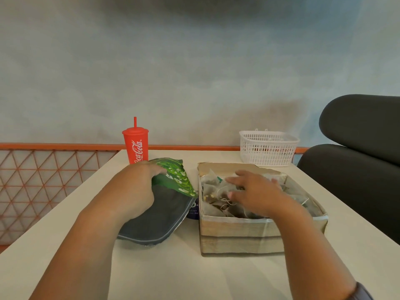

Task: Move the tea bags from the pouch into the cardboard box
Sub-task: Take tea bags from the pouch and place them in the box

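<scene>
Table (173, 267): red cup (136, 146), white basket (268, 148); L hand (136, 187) grips pouch (161, 211), R hand (257, 193) flat on tea bags (213, 190).

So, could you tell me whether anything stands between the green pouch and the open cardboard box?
Nothing visible does: the green foil pouch, held by the left hand, lies just beside the open-topped brown cardboard box.

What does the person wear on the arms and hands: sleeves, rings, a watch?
Both forearms are bare. Neither the left hand nor the right hand shows a ring, glove or watch. Only a dark grey sleeve edge appears on the right arm, at the picture's bottom edge.
</scene>
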`<state>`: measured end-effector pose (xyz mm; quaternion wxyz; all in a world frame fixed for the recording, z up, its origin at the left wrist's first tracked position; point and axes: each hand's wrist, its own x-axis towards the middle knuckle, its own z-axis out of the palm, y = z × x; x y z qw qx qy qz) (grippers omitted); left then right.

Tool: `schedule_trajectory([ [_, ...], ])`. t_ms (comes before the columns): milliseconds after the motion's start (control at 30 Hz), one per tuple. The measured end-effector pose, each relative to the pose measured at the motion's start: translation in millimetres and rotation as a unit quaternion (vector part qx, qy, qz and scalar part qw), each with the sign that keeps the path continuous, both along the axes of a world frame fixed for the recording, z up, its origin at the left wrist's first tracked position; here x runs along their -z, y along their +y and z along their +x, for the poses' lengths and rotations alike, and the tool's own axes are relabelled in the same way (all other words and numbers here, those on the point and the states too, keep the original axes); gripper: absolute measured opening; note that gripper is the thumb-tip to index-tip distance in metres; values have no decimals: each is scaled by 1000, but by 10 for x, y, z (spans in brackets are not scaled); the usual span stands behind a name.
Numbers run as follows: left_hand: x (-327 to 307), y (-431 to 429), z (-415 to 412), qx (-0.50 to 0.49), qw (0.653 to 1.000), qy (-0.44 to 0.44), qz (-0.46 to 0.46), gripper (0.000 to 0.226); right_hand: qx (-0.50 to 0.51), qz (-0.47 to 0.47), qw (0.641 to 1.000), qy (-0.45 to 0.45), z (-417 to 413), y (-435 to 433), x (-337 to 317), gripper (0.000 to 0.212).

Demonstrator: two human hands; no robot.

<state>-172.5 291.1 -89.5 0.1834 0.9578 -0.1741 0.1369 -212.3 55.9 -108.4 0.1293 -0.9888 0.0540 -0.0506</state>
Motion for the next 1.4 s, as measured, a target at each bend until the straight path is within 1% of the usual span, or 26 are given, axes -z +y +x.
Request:
schedule_trajectory([
  [67,-45,0,-21,7,999,-34,-23,58,6,40,997,-68,-21,1,-63,45],
  [100,-69,8,-33,8,998,-51,-39,55,18,39,995,-92,-23,11,-83,47],
  [167,-115,30,-53,12,992,-91,-84,48,63,29,992,-102,-16,12,-83,52],
  [200,-133,45,-59,18,987,-118,-107,44,86,31,992,-86,-8,4,-63,54],
  [267,-160,68,-59,30,975,-167,-146,38,99,36,994,-10,-9,-14,-1,60],
  [333,-187,72,-66,37,963,-194,-182,32,66,42,994,81,-4,-8,73,62],
  [367,-206,72,-80,38,958,-200,-200,29,53,40,993,98,-1,1,94,62],
  [400,-230,72,-97,39,954,-206,-214,27,53,33,995,84,7,7,94,63],
  [467,-279,82,-132,39,947,-223,-228,25,81,18,997,2,-5,23,12,66],
  [500,-301,93,-153,39,945,-231,-230,24,87,30,995,-41,-33,44,-59,66],
  [533,-326,106,-173,40,943,-237,-231,24,77,63,991,-84,-71,74,-129,67],
  [600,-374,129,-222,42,941,-243,-233,24,14,151,976,-159,-166,170,-255,66],
  [667,-420,149,-280,45,939,-244,-237,24,-63,199,956,-204,-248,333,-325,65],
  [733,-458,166,-334,44,938,-246,-242,24,-124,234,942,-205,-256,489,-307,58],
  [800,-490,178,-378,48,932,-252,-254,24,-156,246,938,-186,-212,575,-241,50],
  [833,-503,184,-395,51,929,-255,-263,24,-170,231,941,-180,-197,596,-220,51],
  [933,-520,209,-404,57,922,-255,-285,21,-202,194,946,-162,-197,603,-199,62],
  [967,-522,216,-399,59,921,-251,-291,20,-204,190,947,-160,-208,603,-200,61],
  [1033,-523,233,-386,67,920,-244,-301,19,-197,191,947,-168,-219,627,-206,51],
  [1100,-529,246,-392,81,917,-242,-306,19,-168,201,944,-201,-209,655,-190,42],
  [1167,-547,278,-419,93,915,-243,-307,21,-125,205,943,-230,-211,690,-191,39],
  [1233,-568,337,-450,98,912,-246,-312,23,-106,210,939,-249,-224,729,-192,35],
  [1300,-587,413,-476,97,906,-260,-320,23,-101,229,928,-277,-226,761,-189,30],
  [1400,-622,511,-546,88,881,-296,-359,16,-97,269,897,-336,-211,772,-183,34],
])
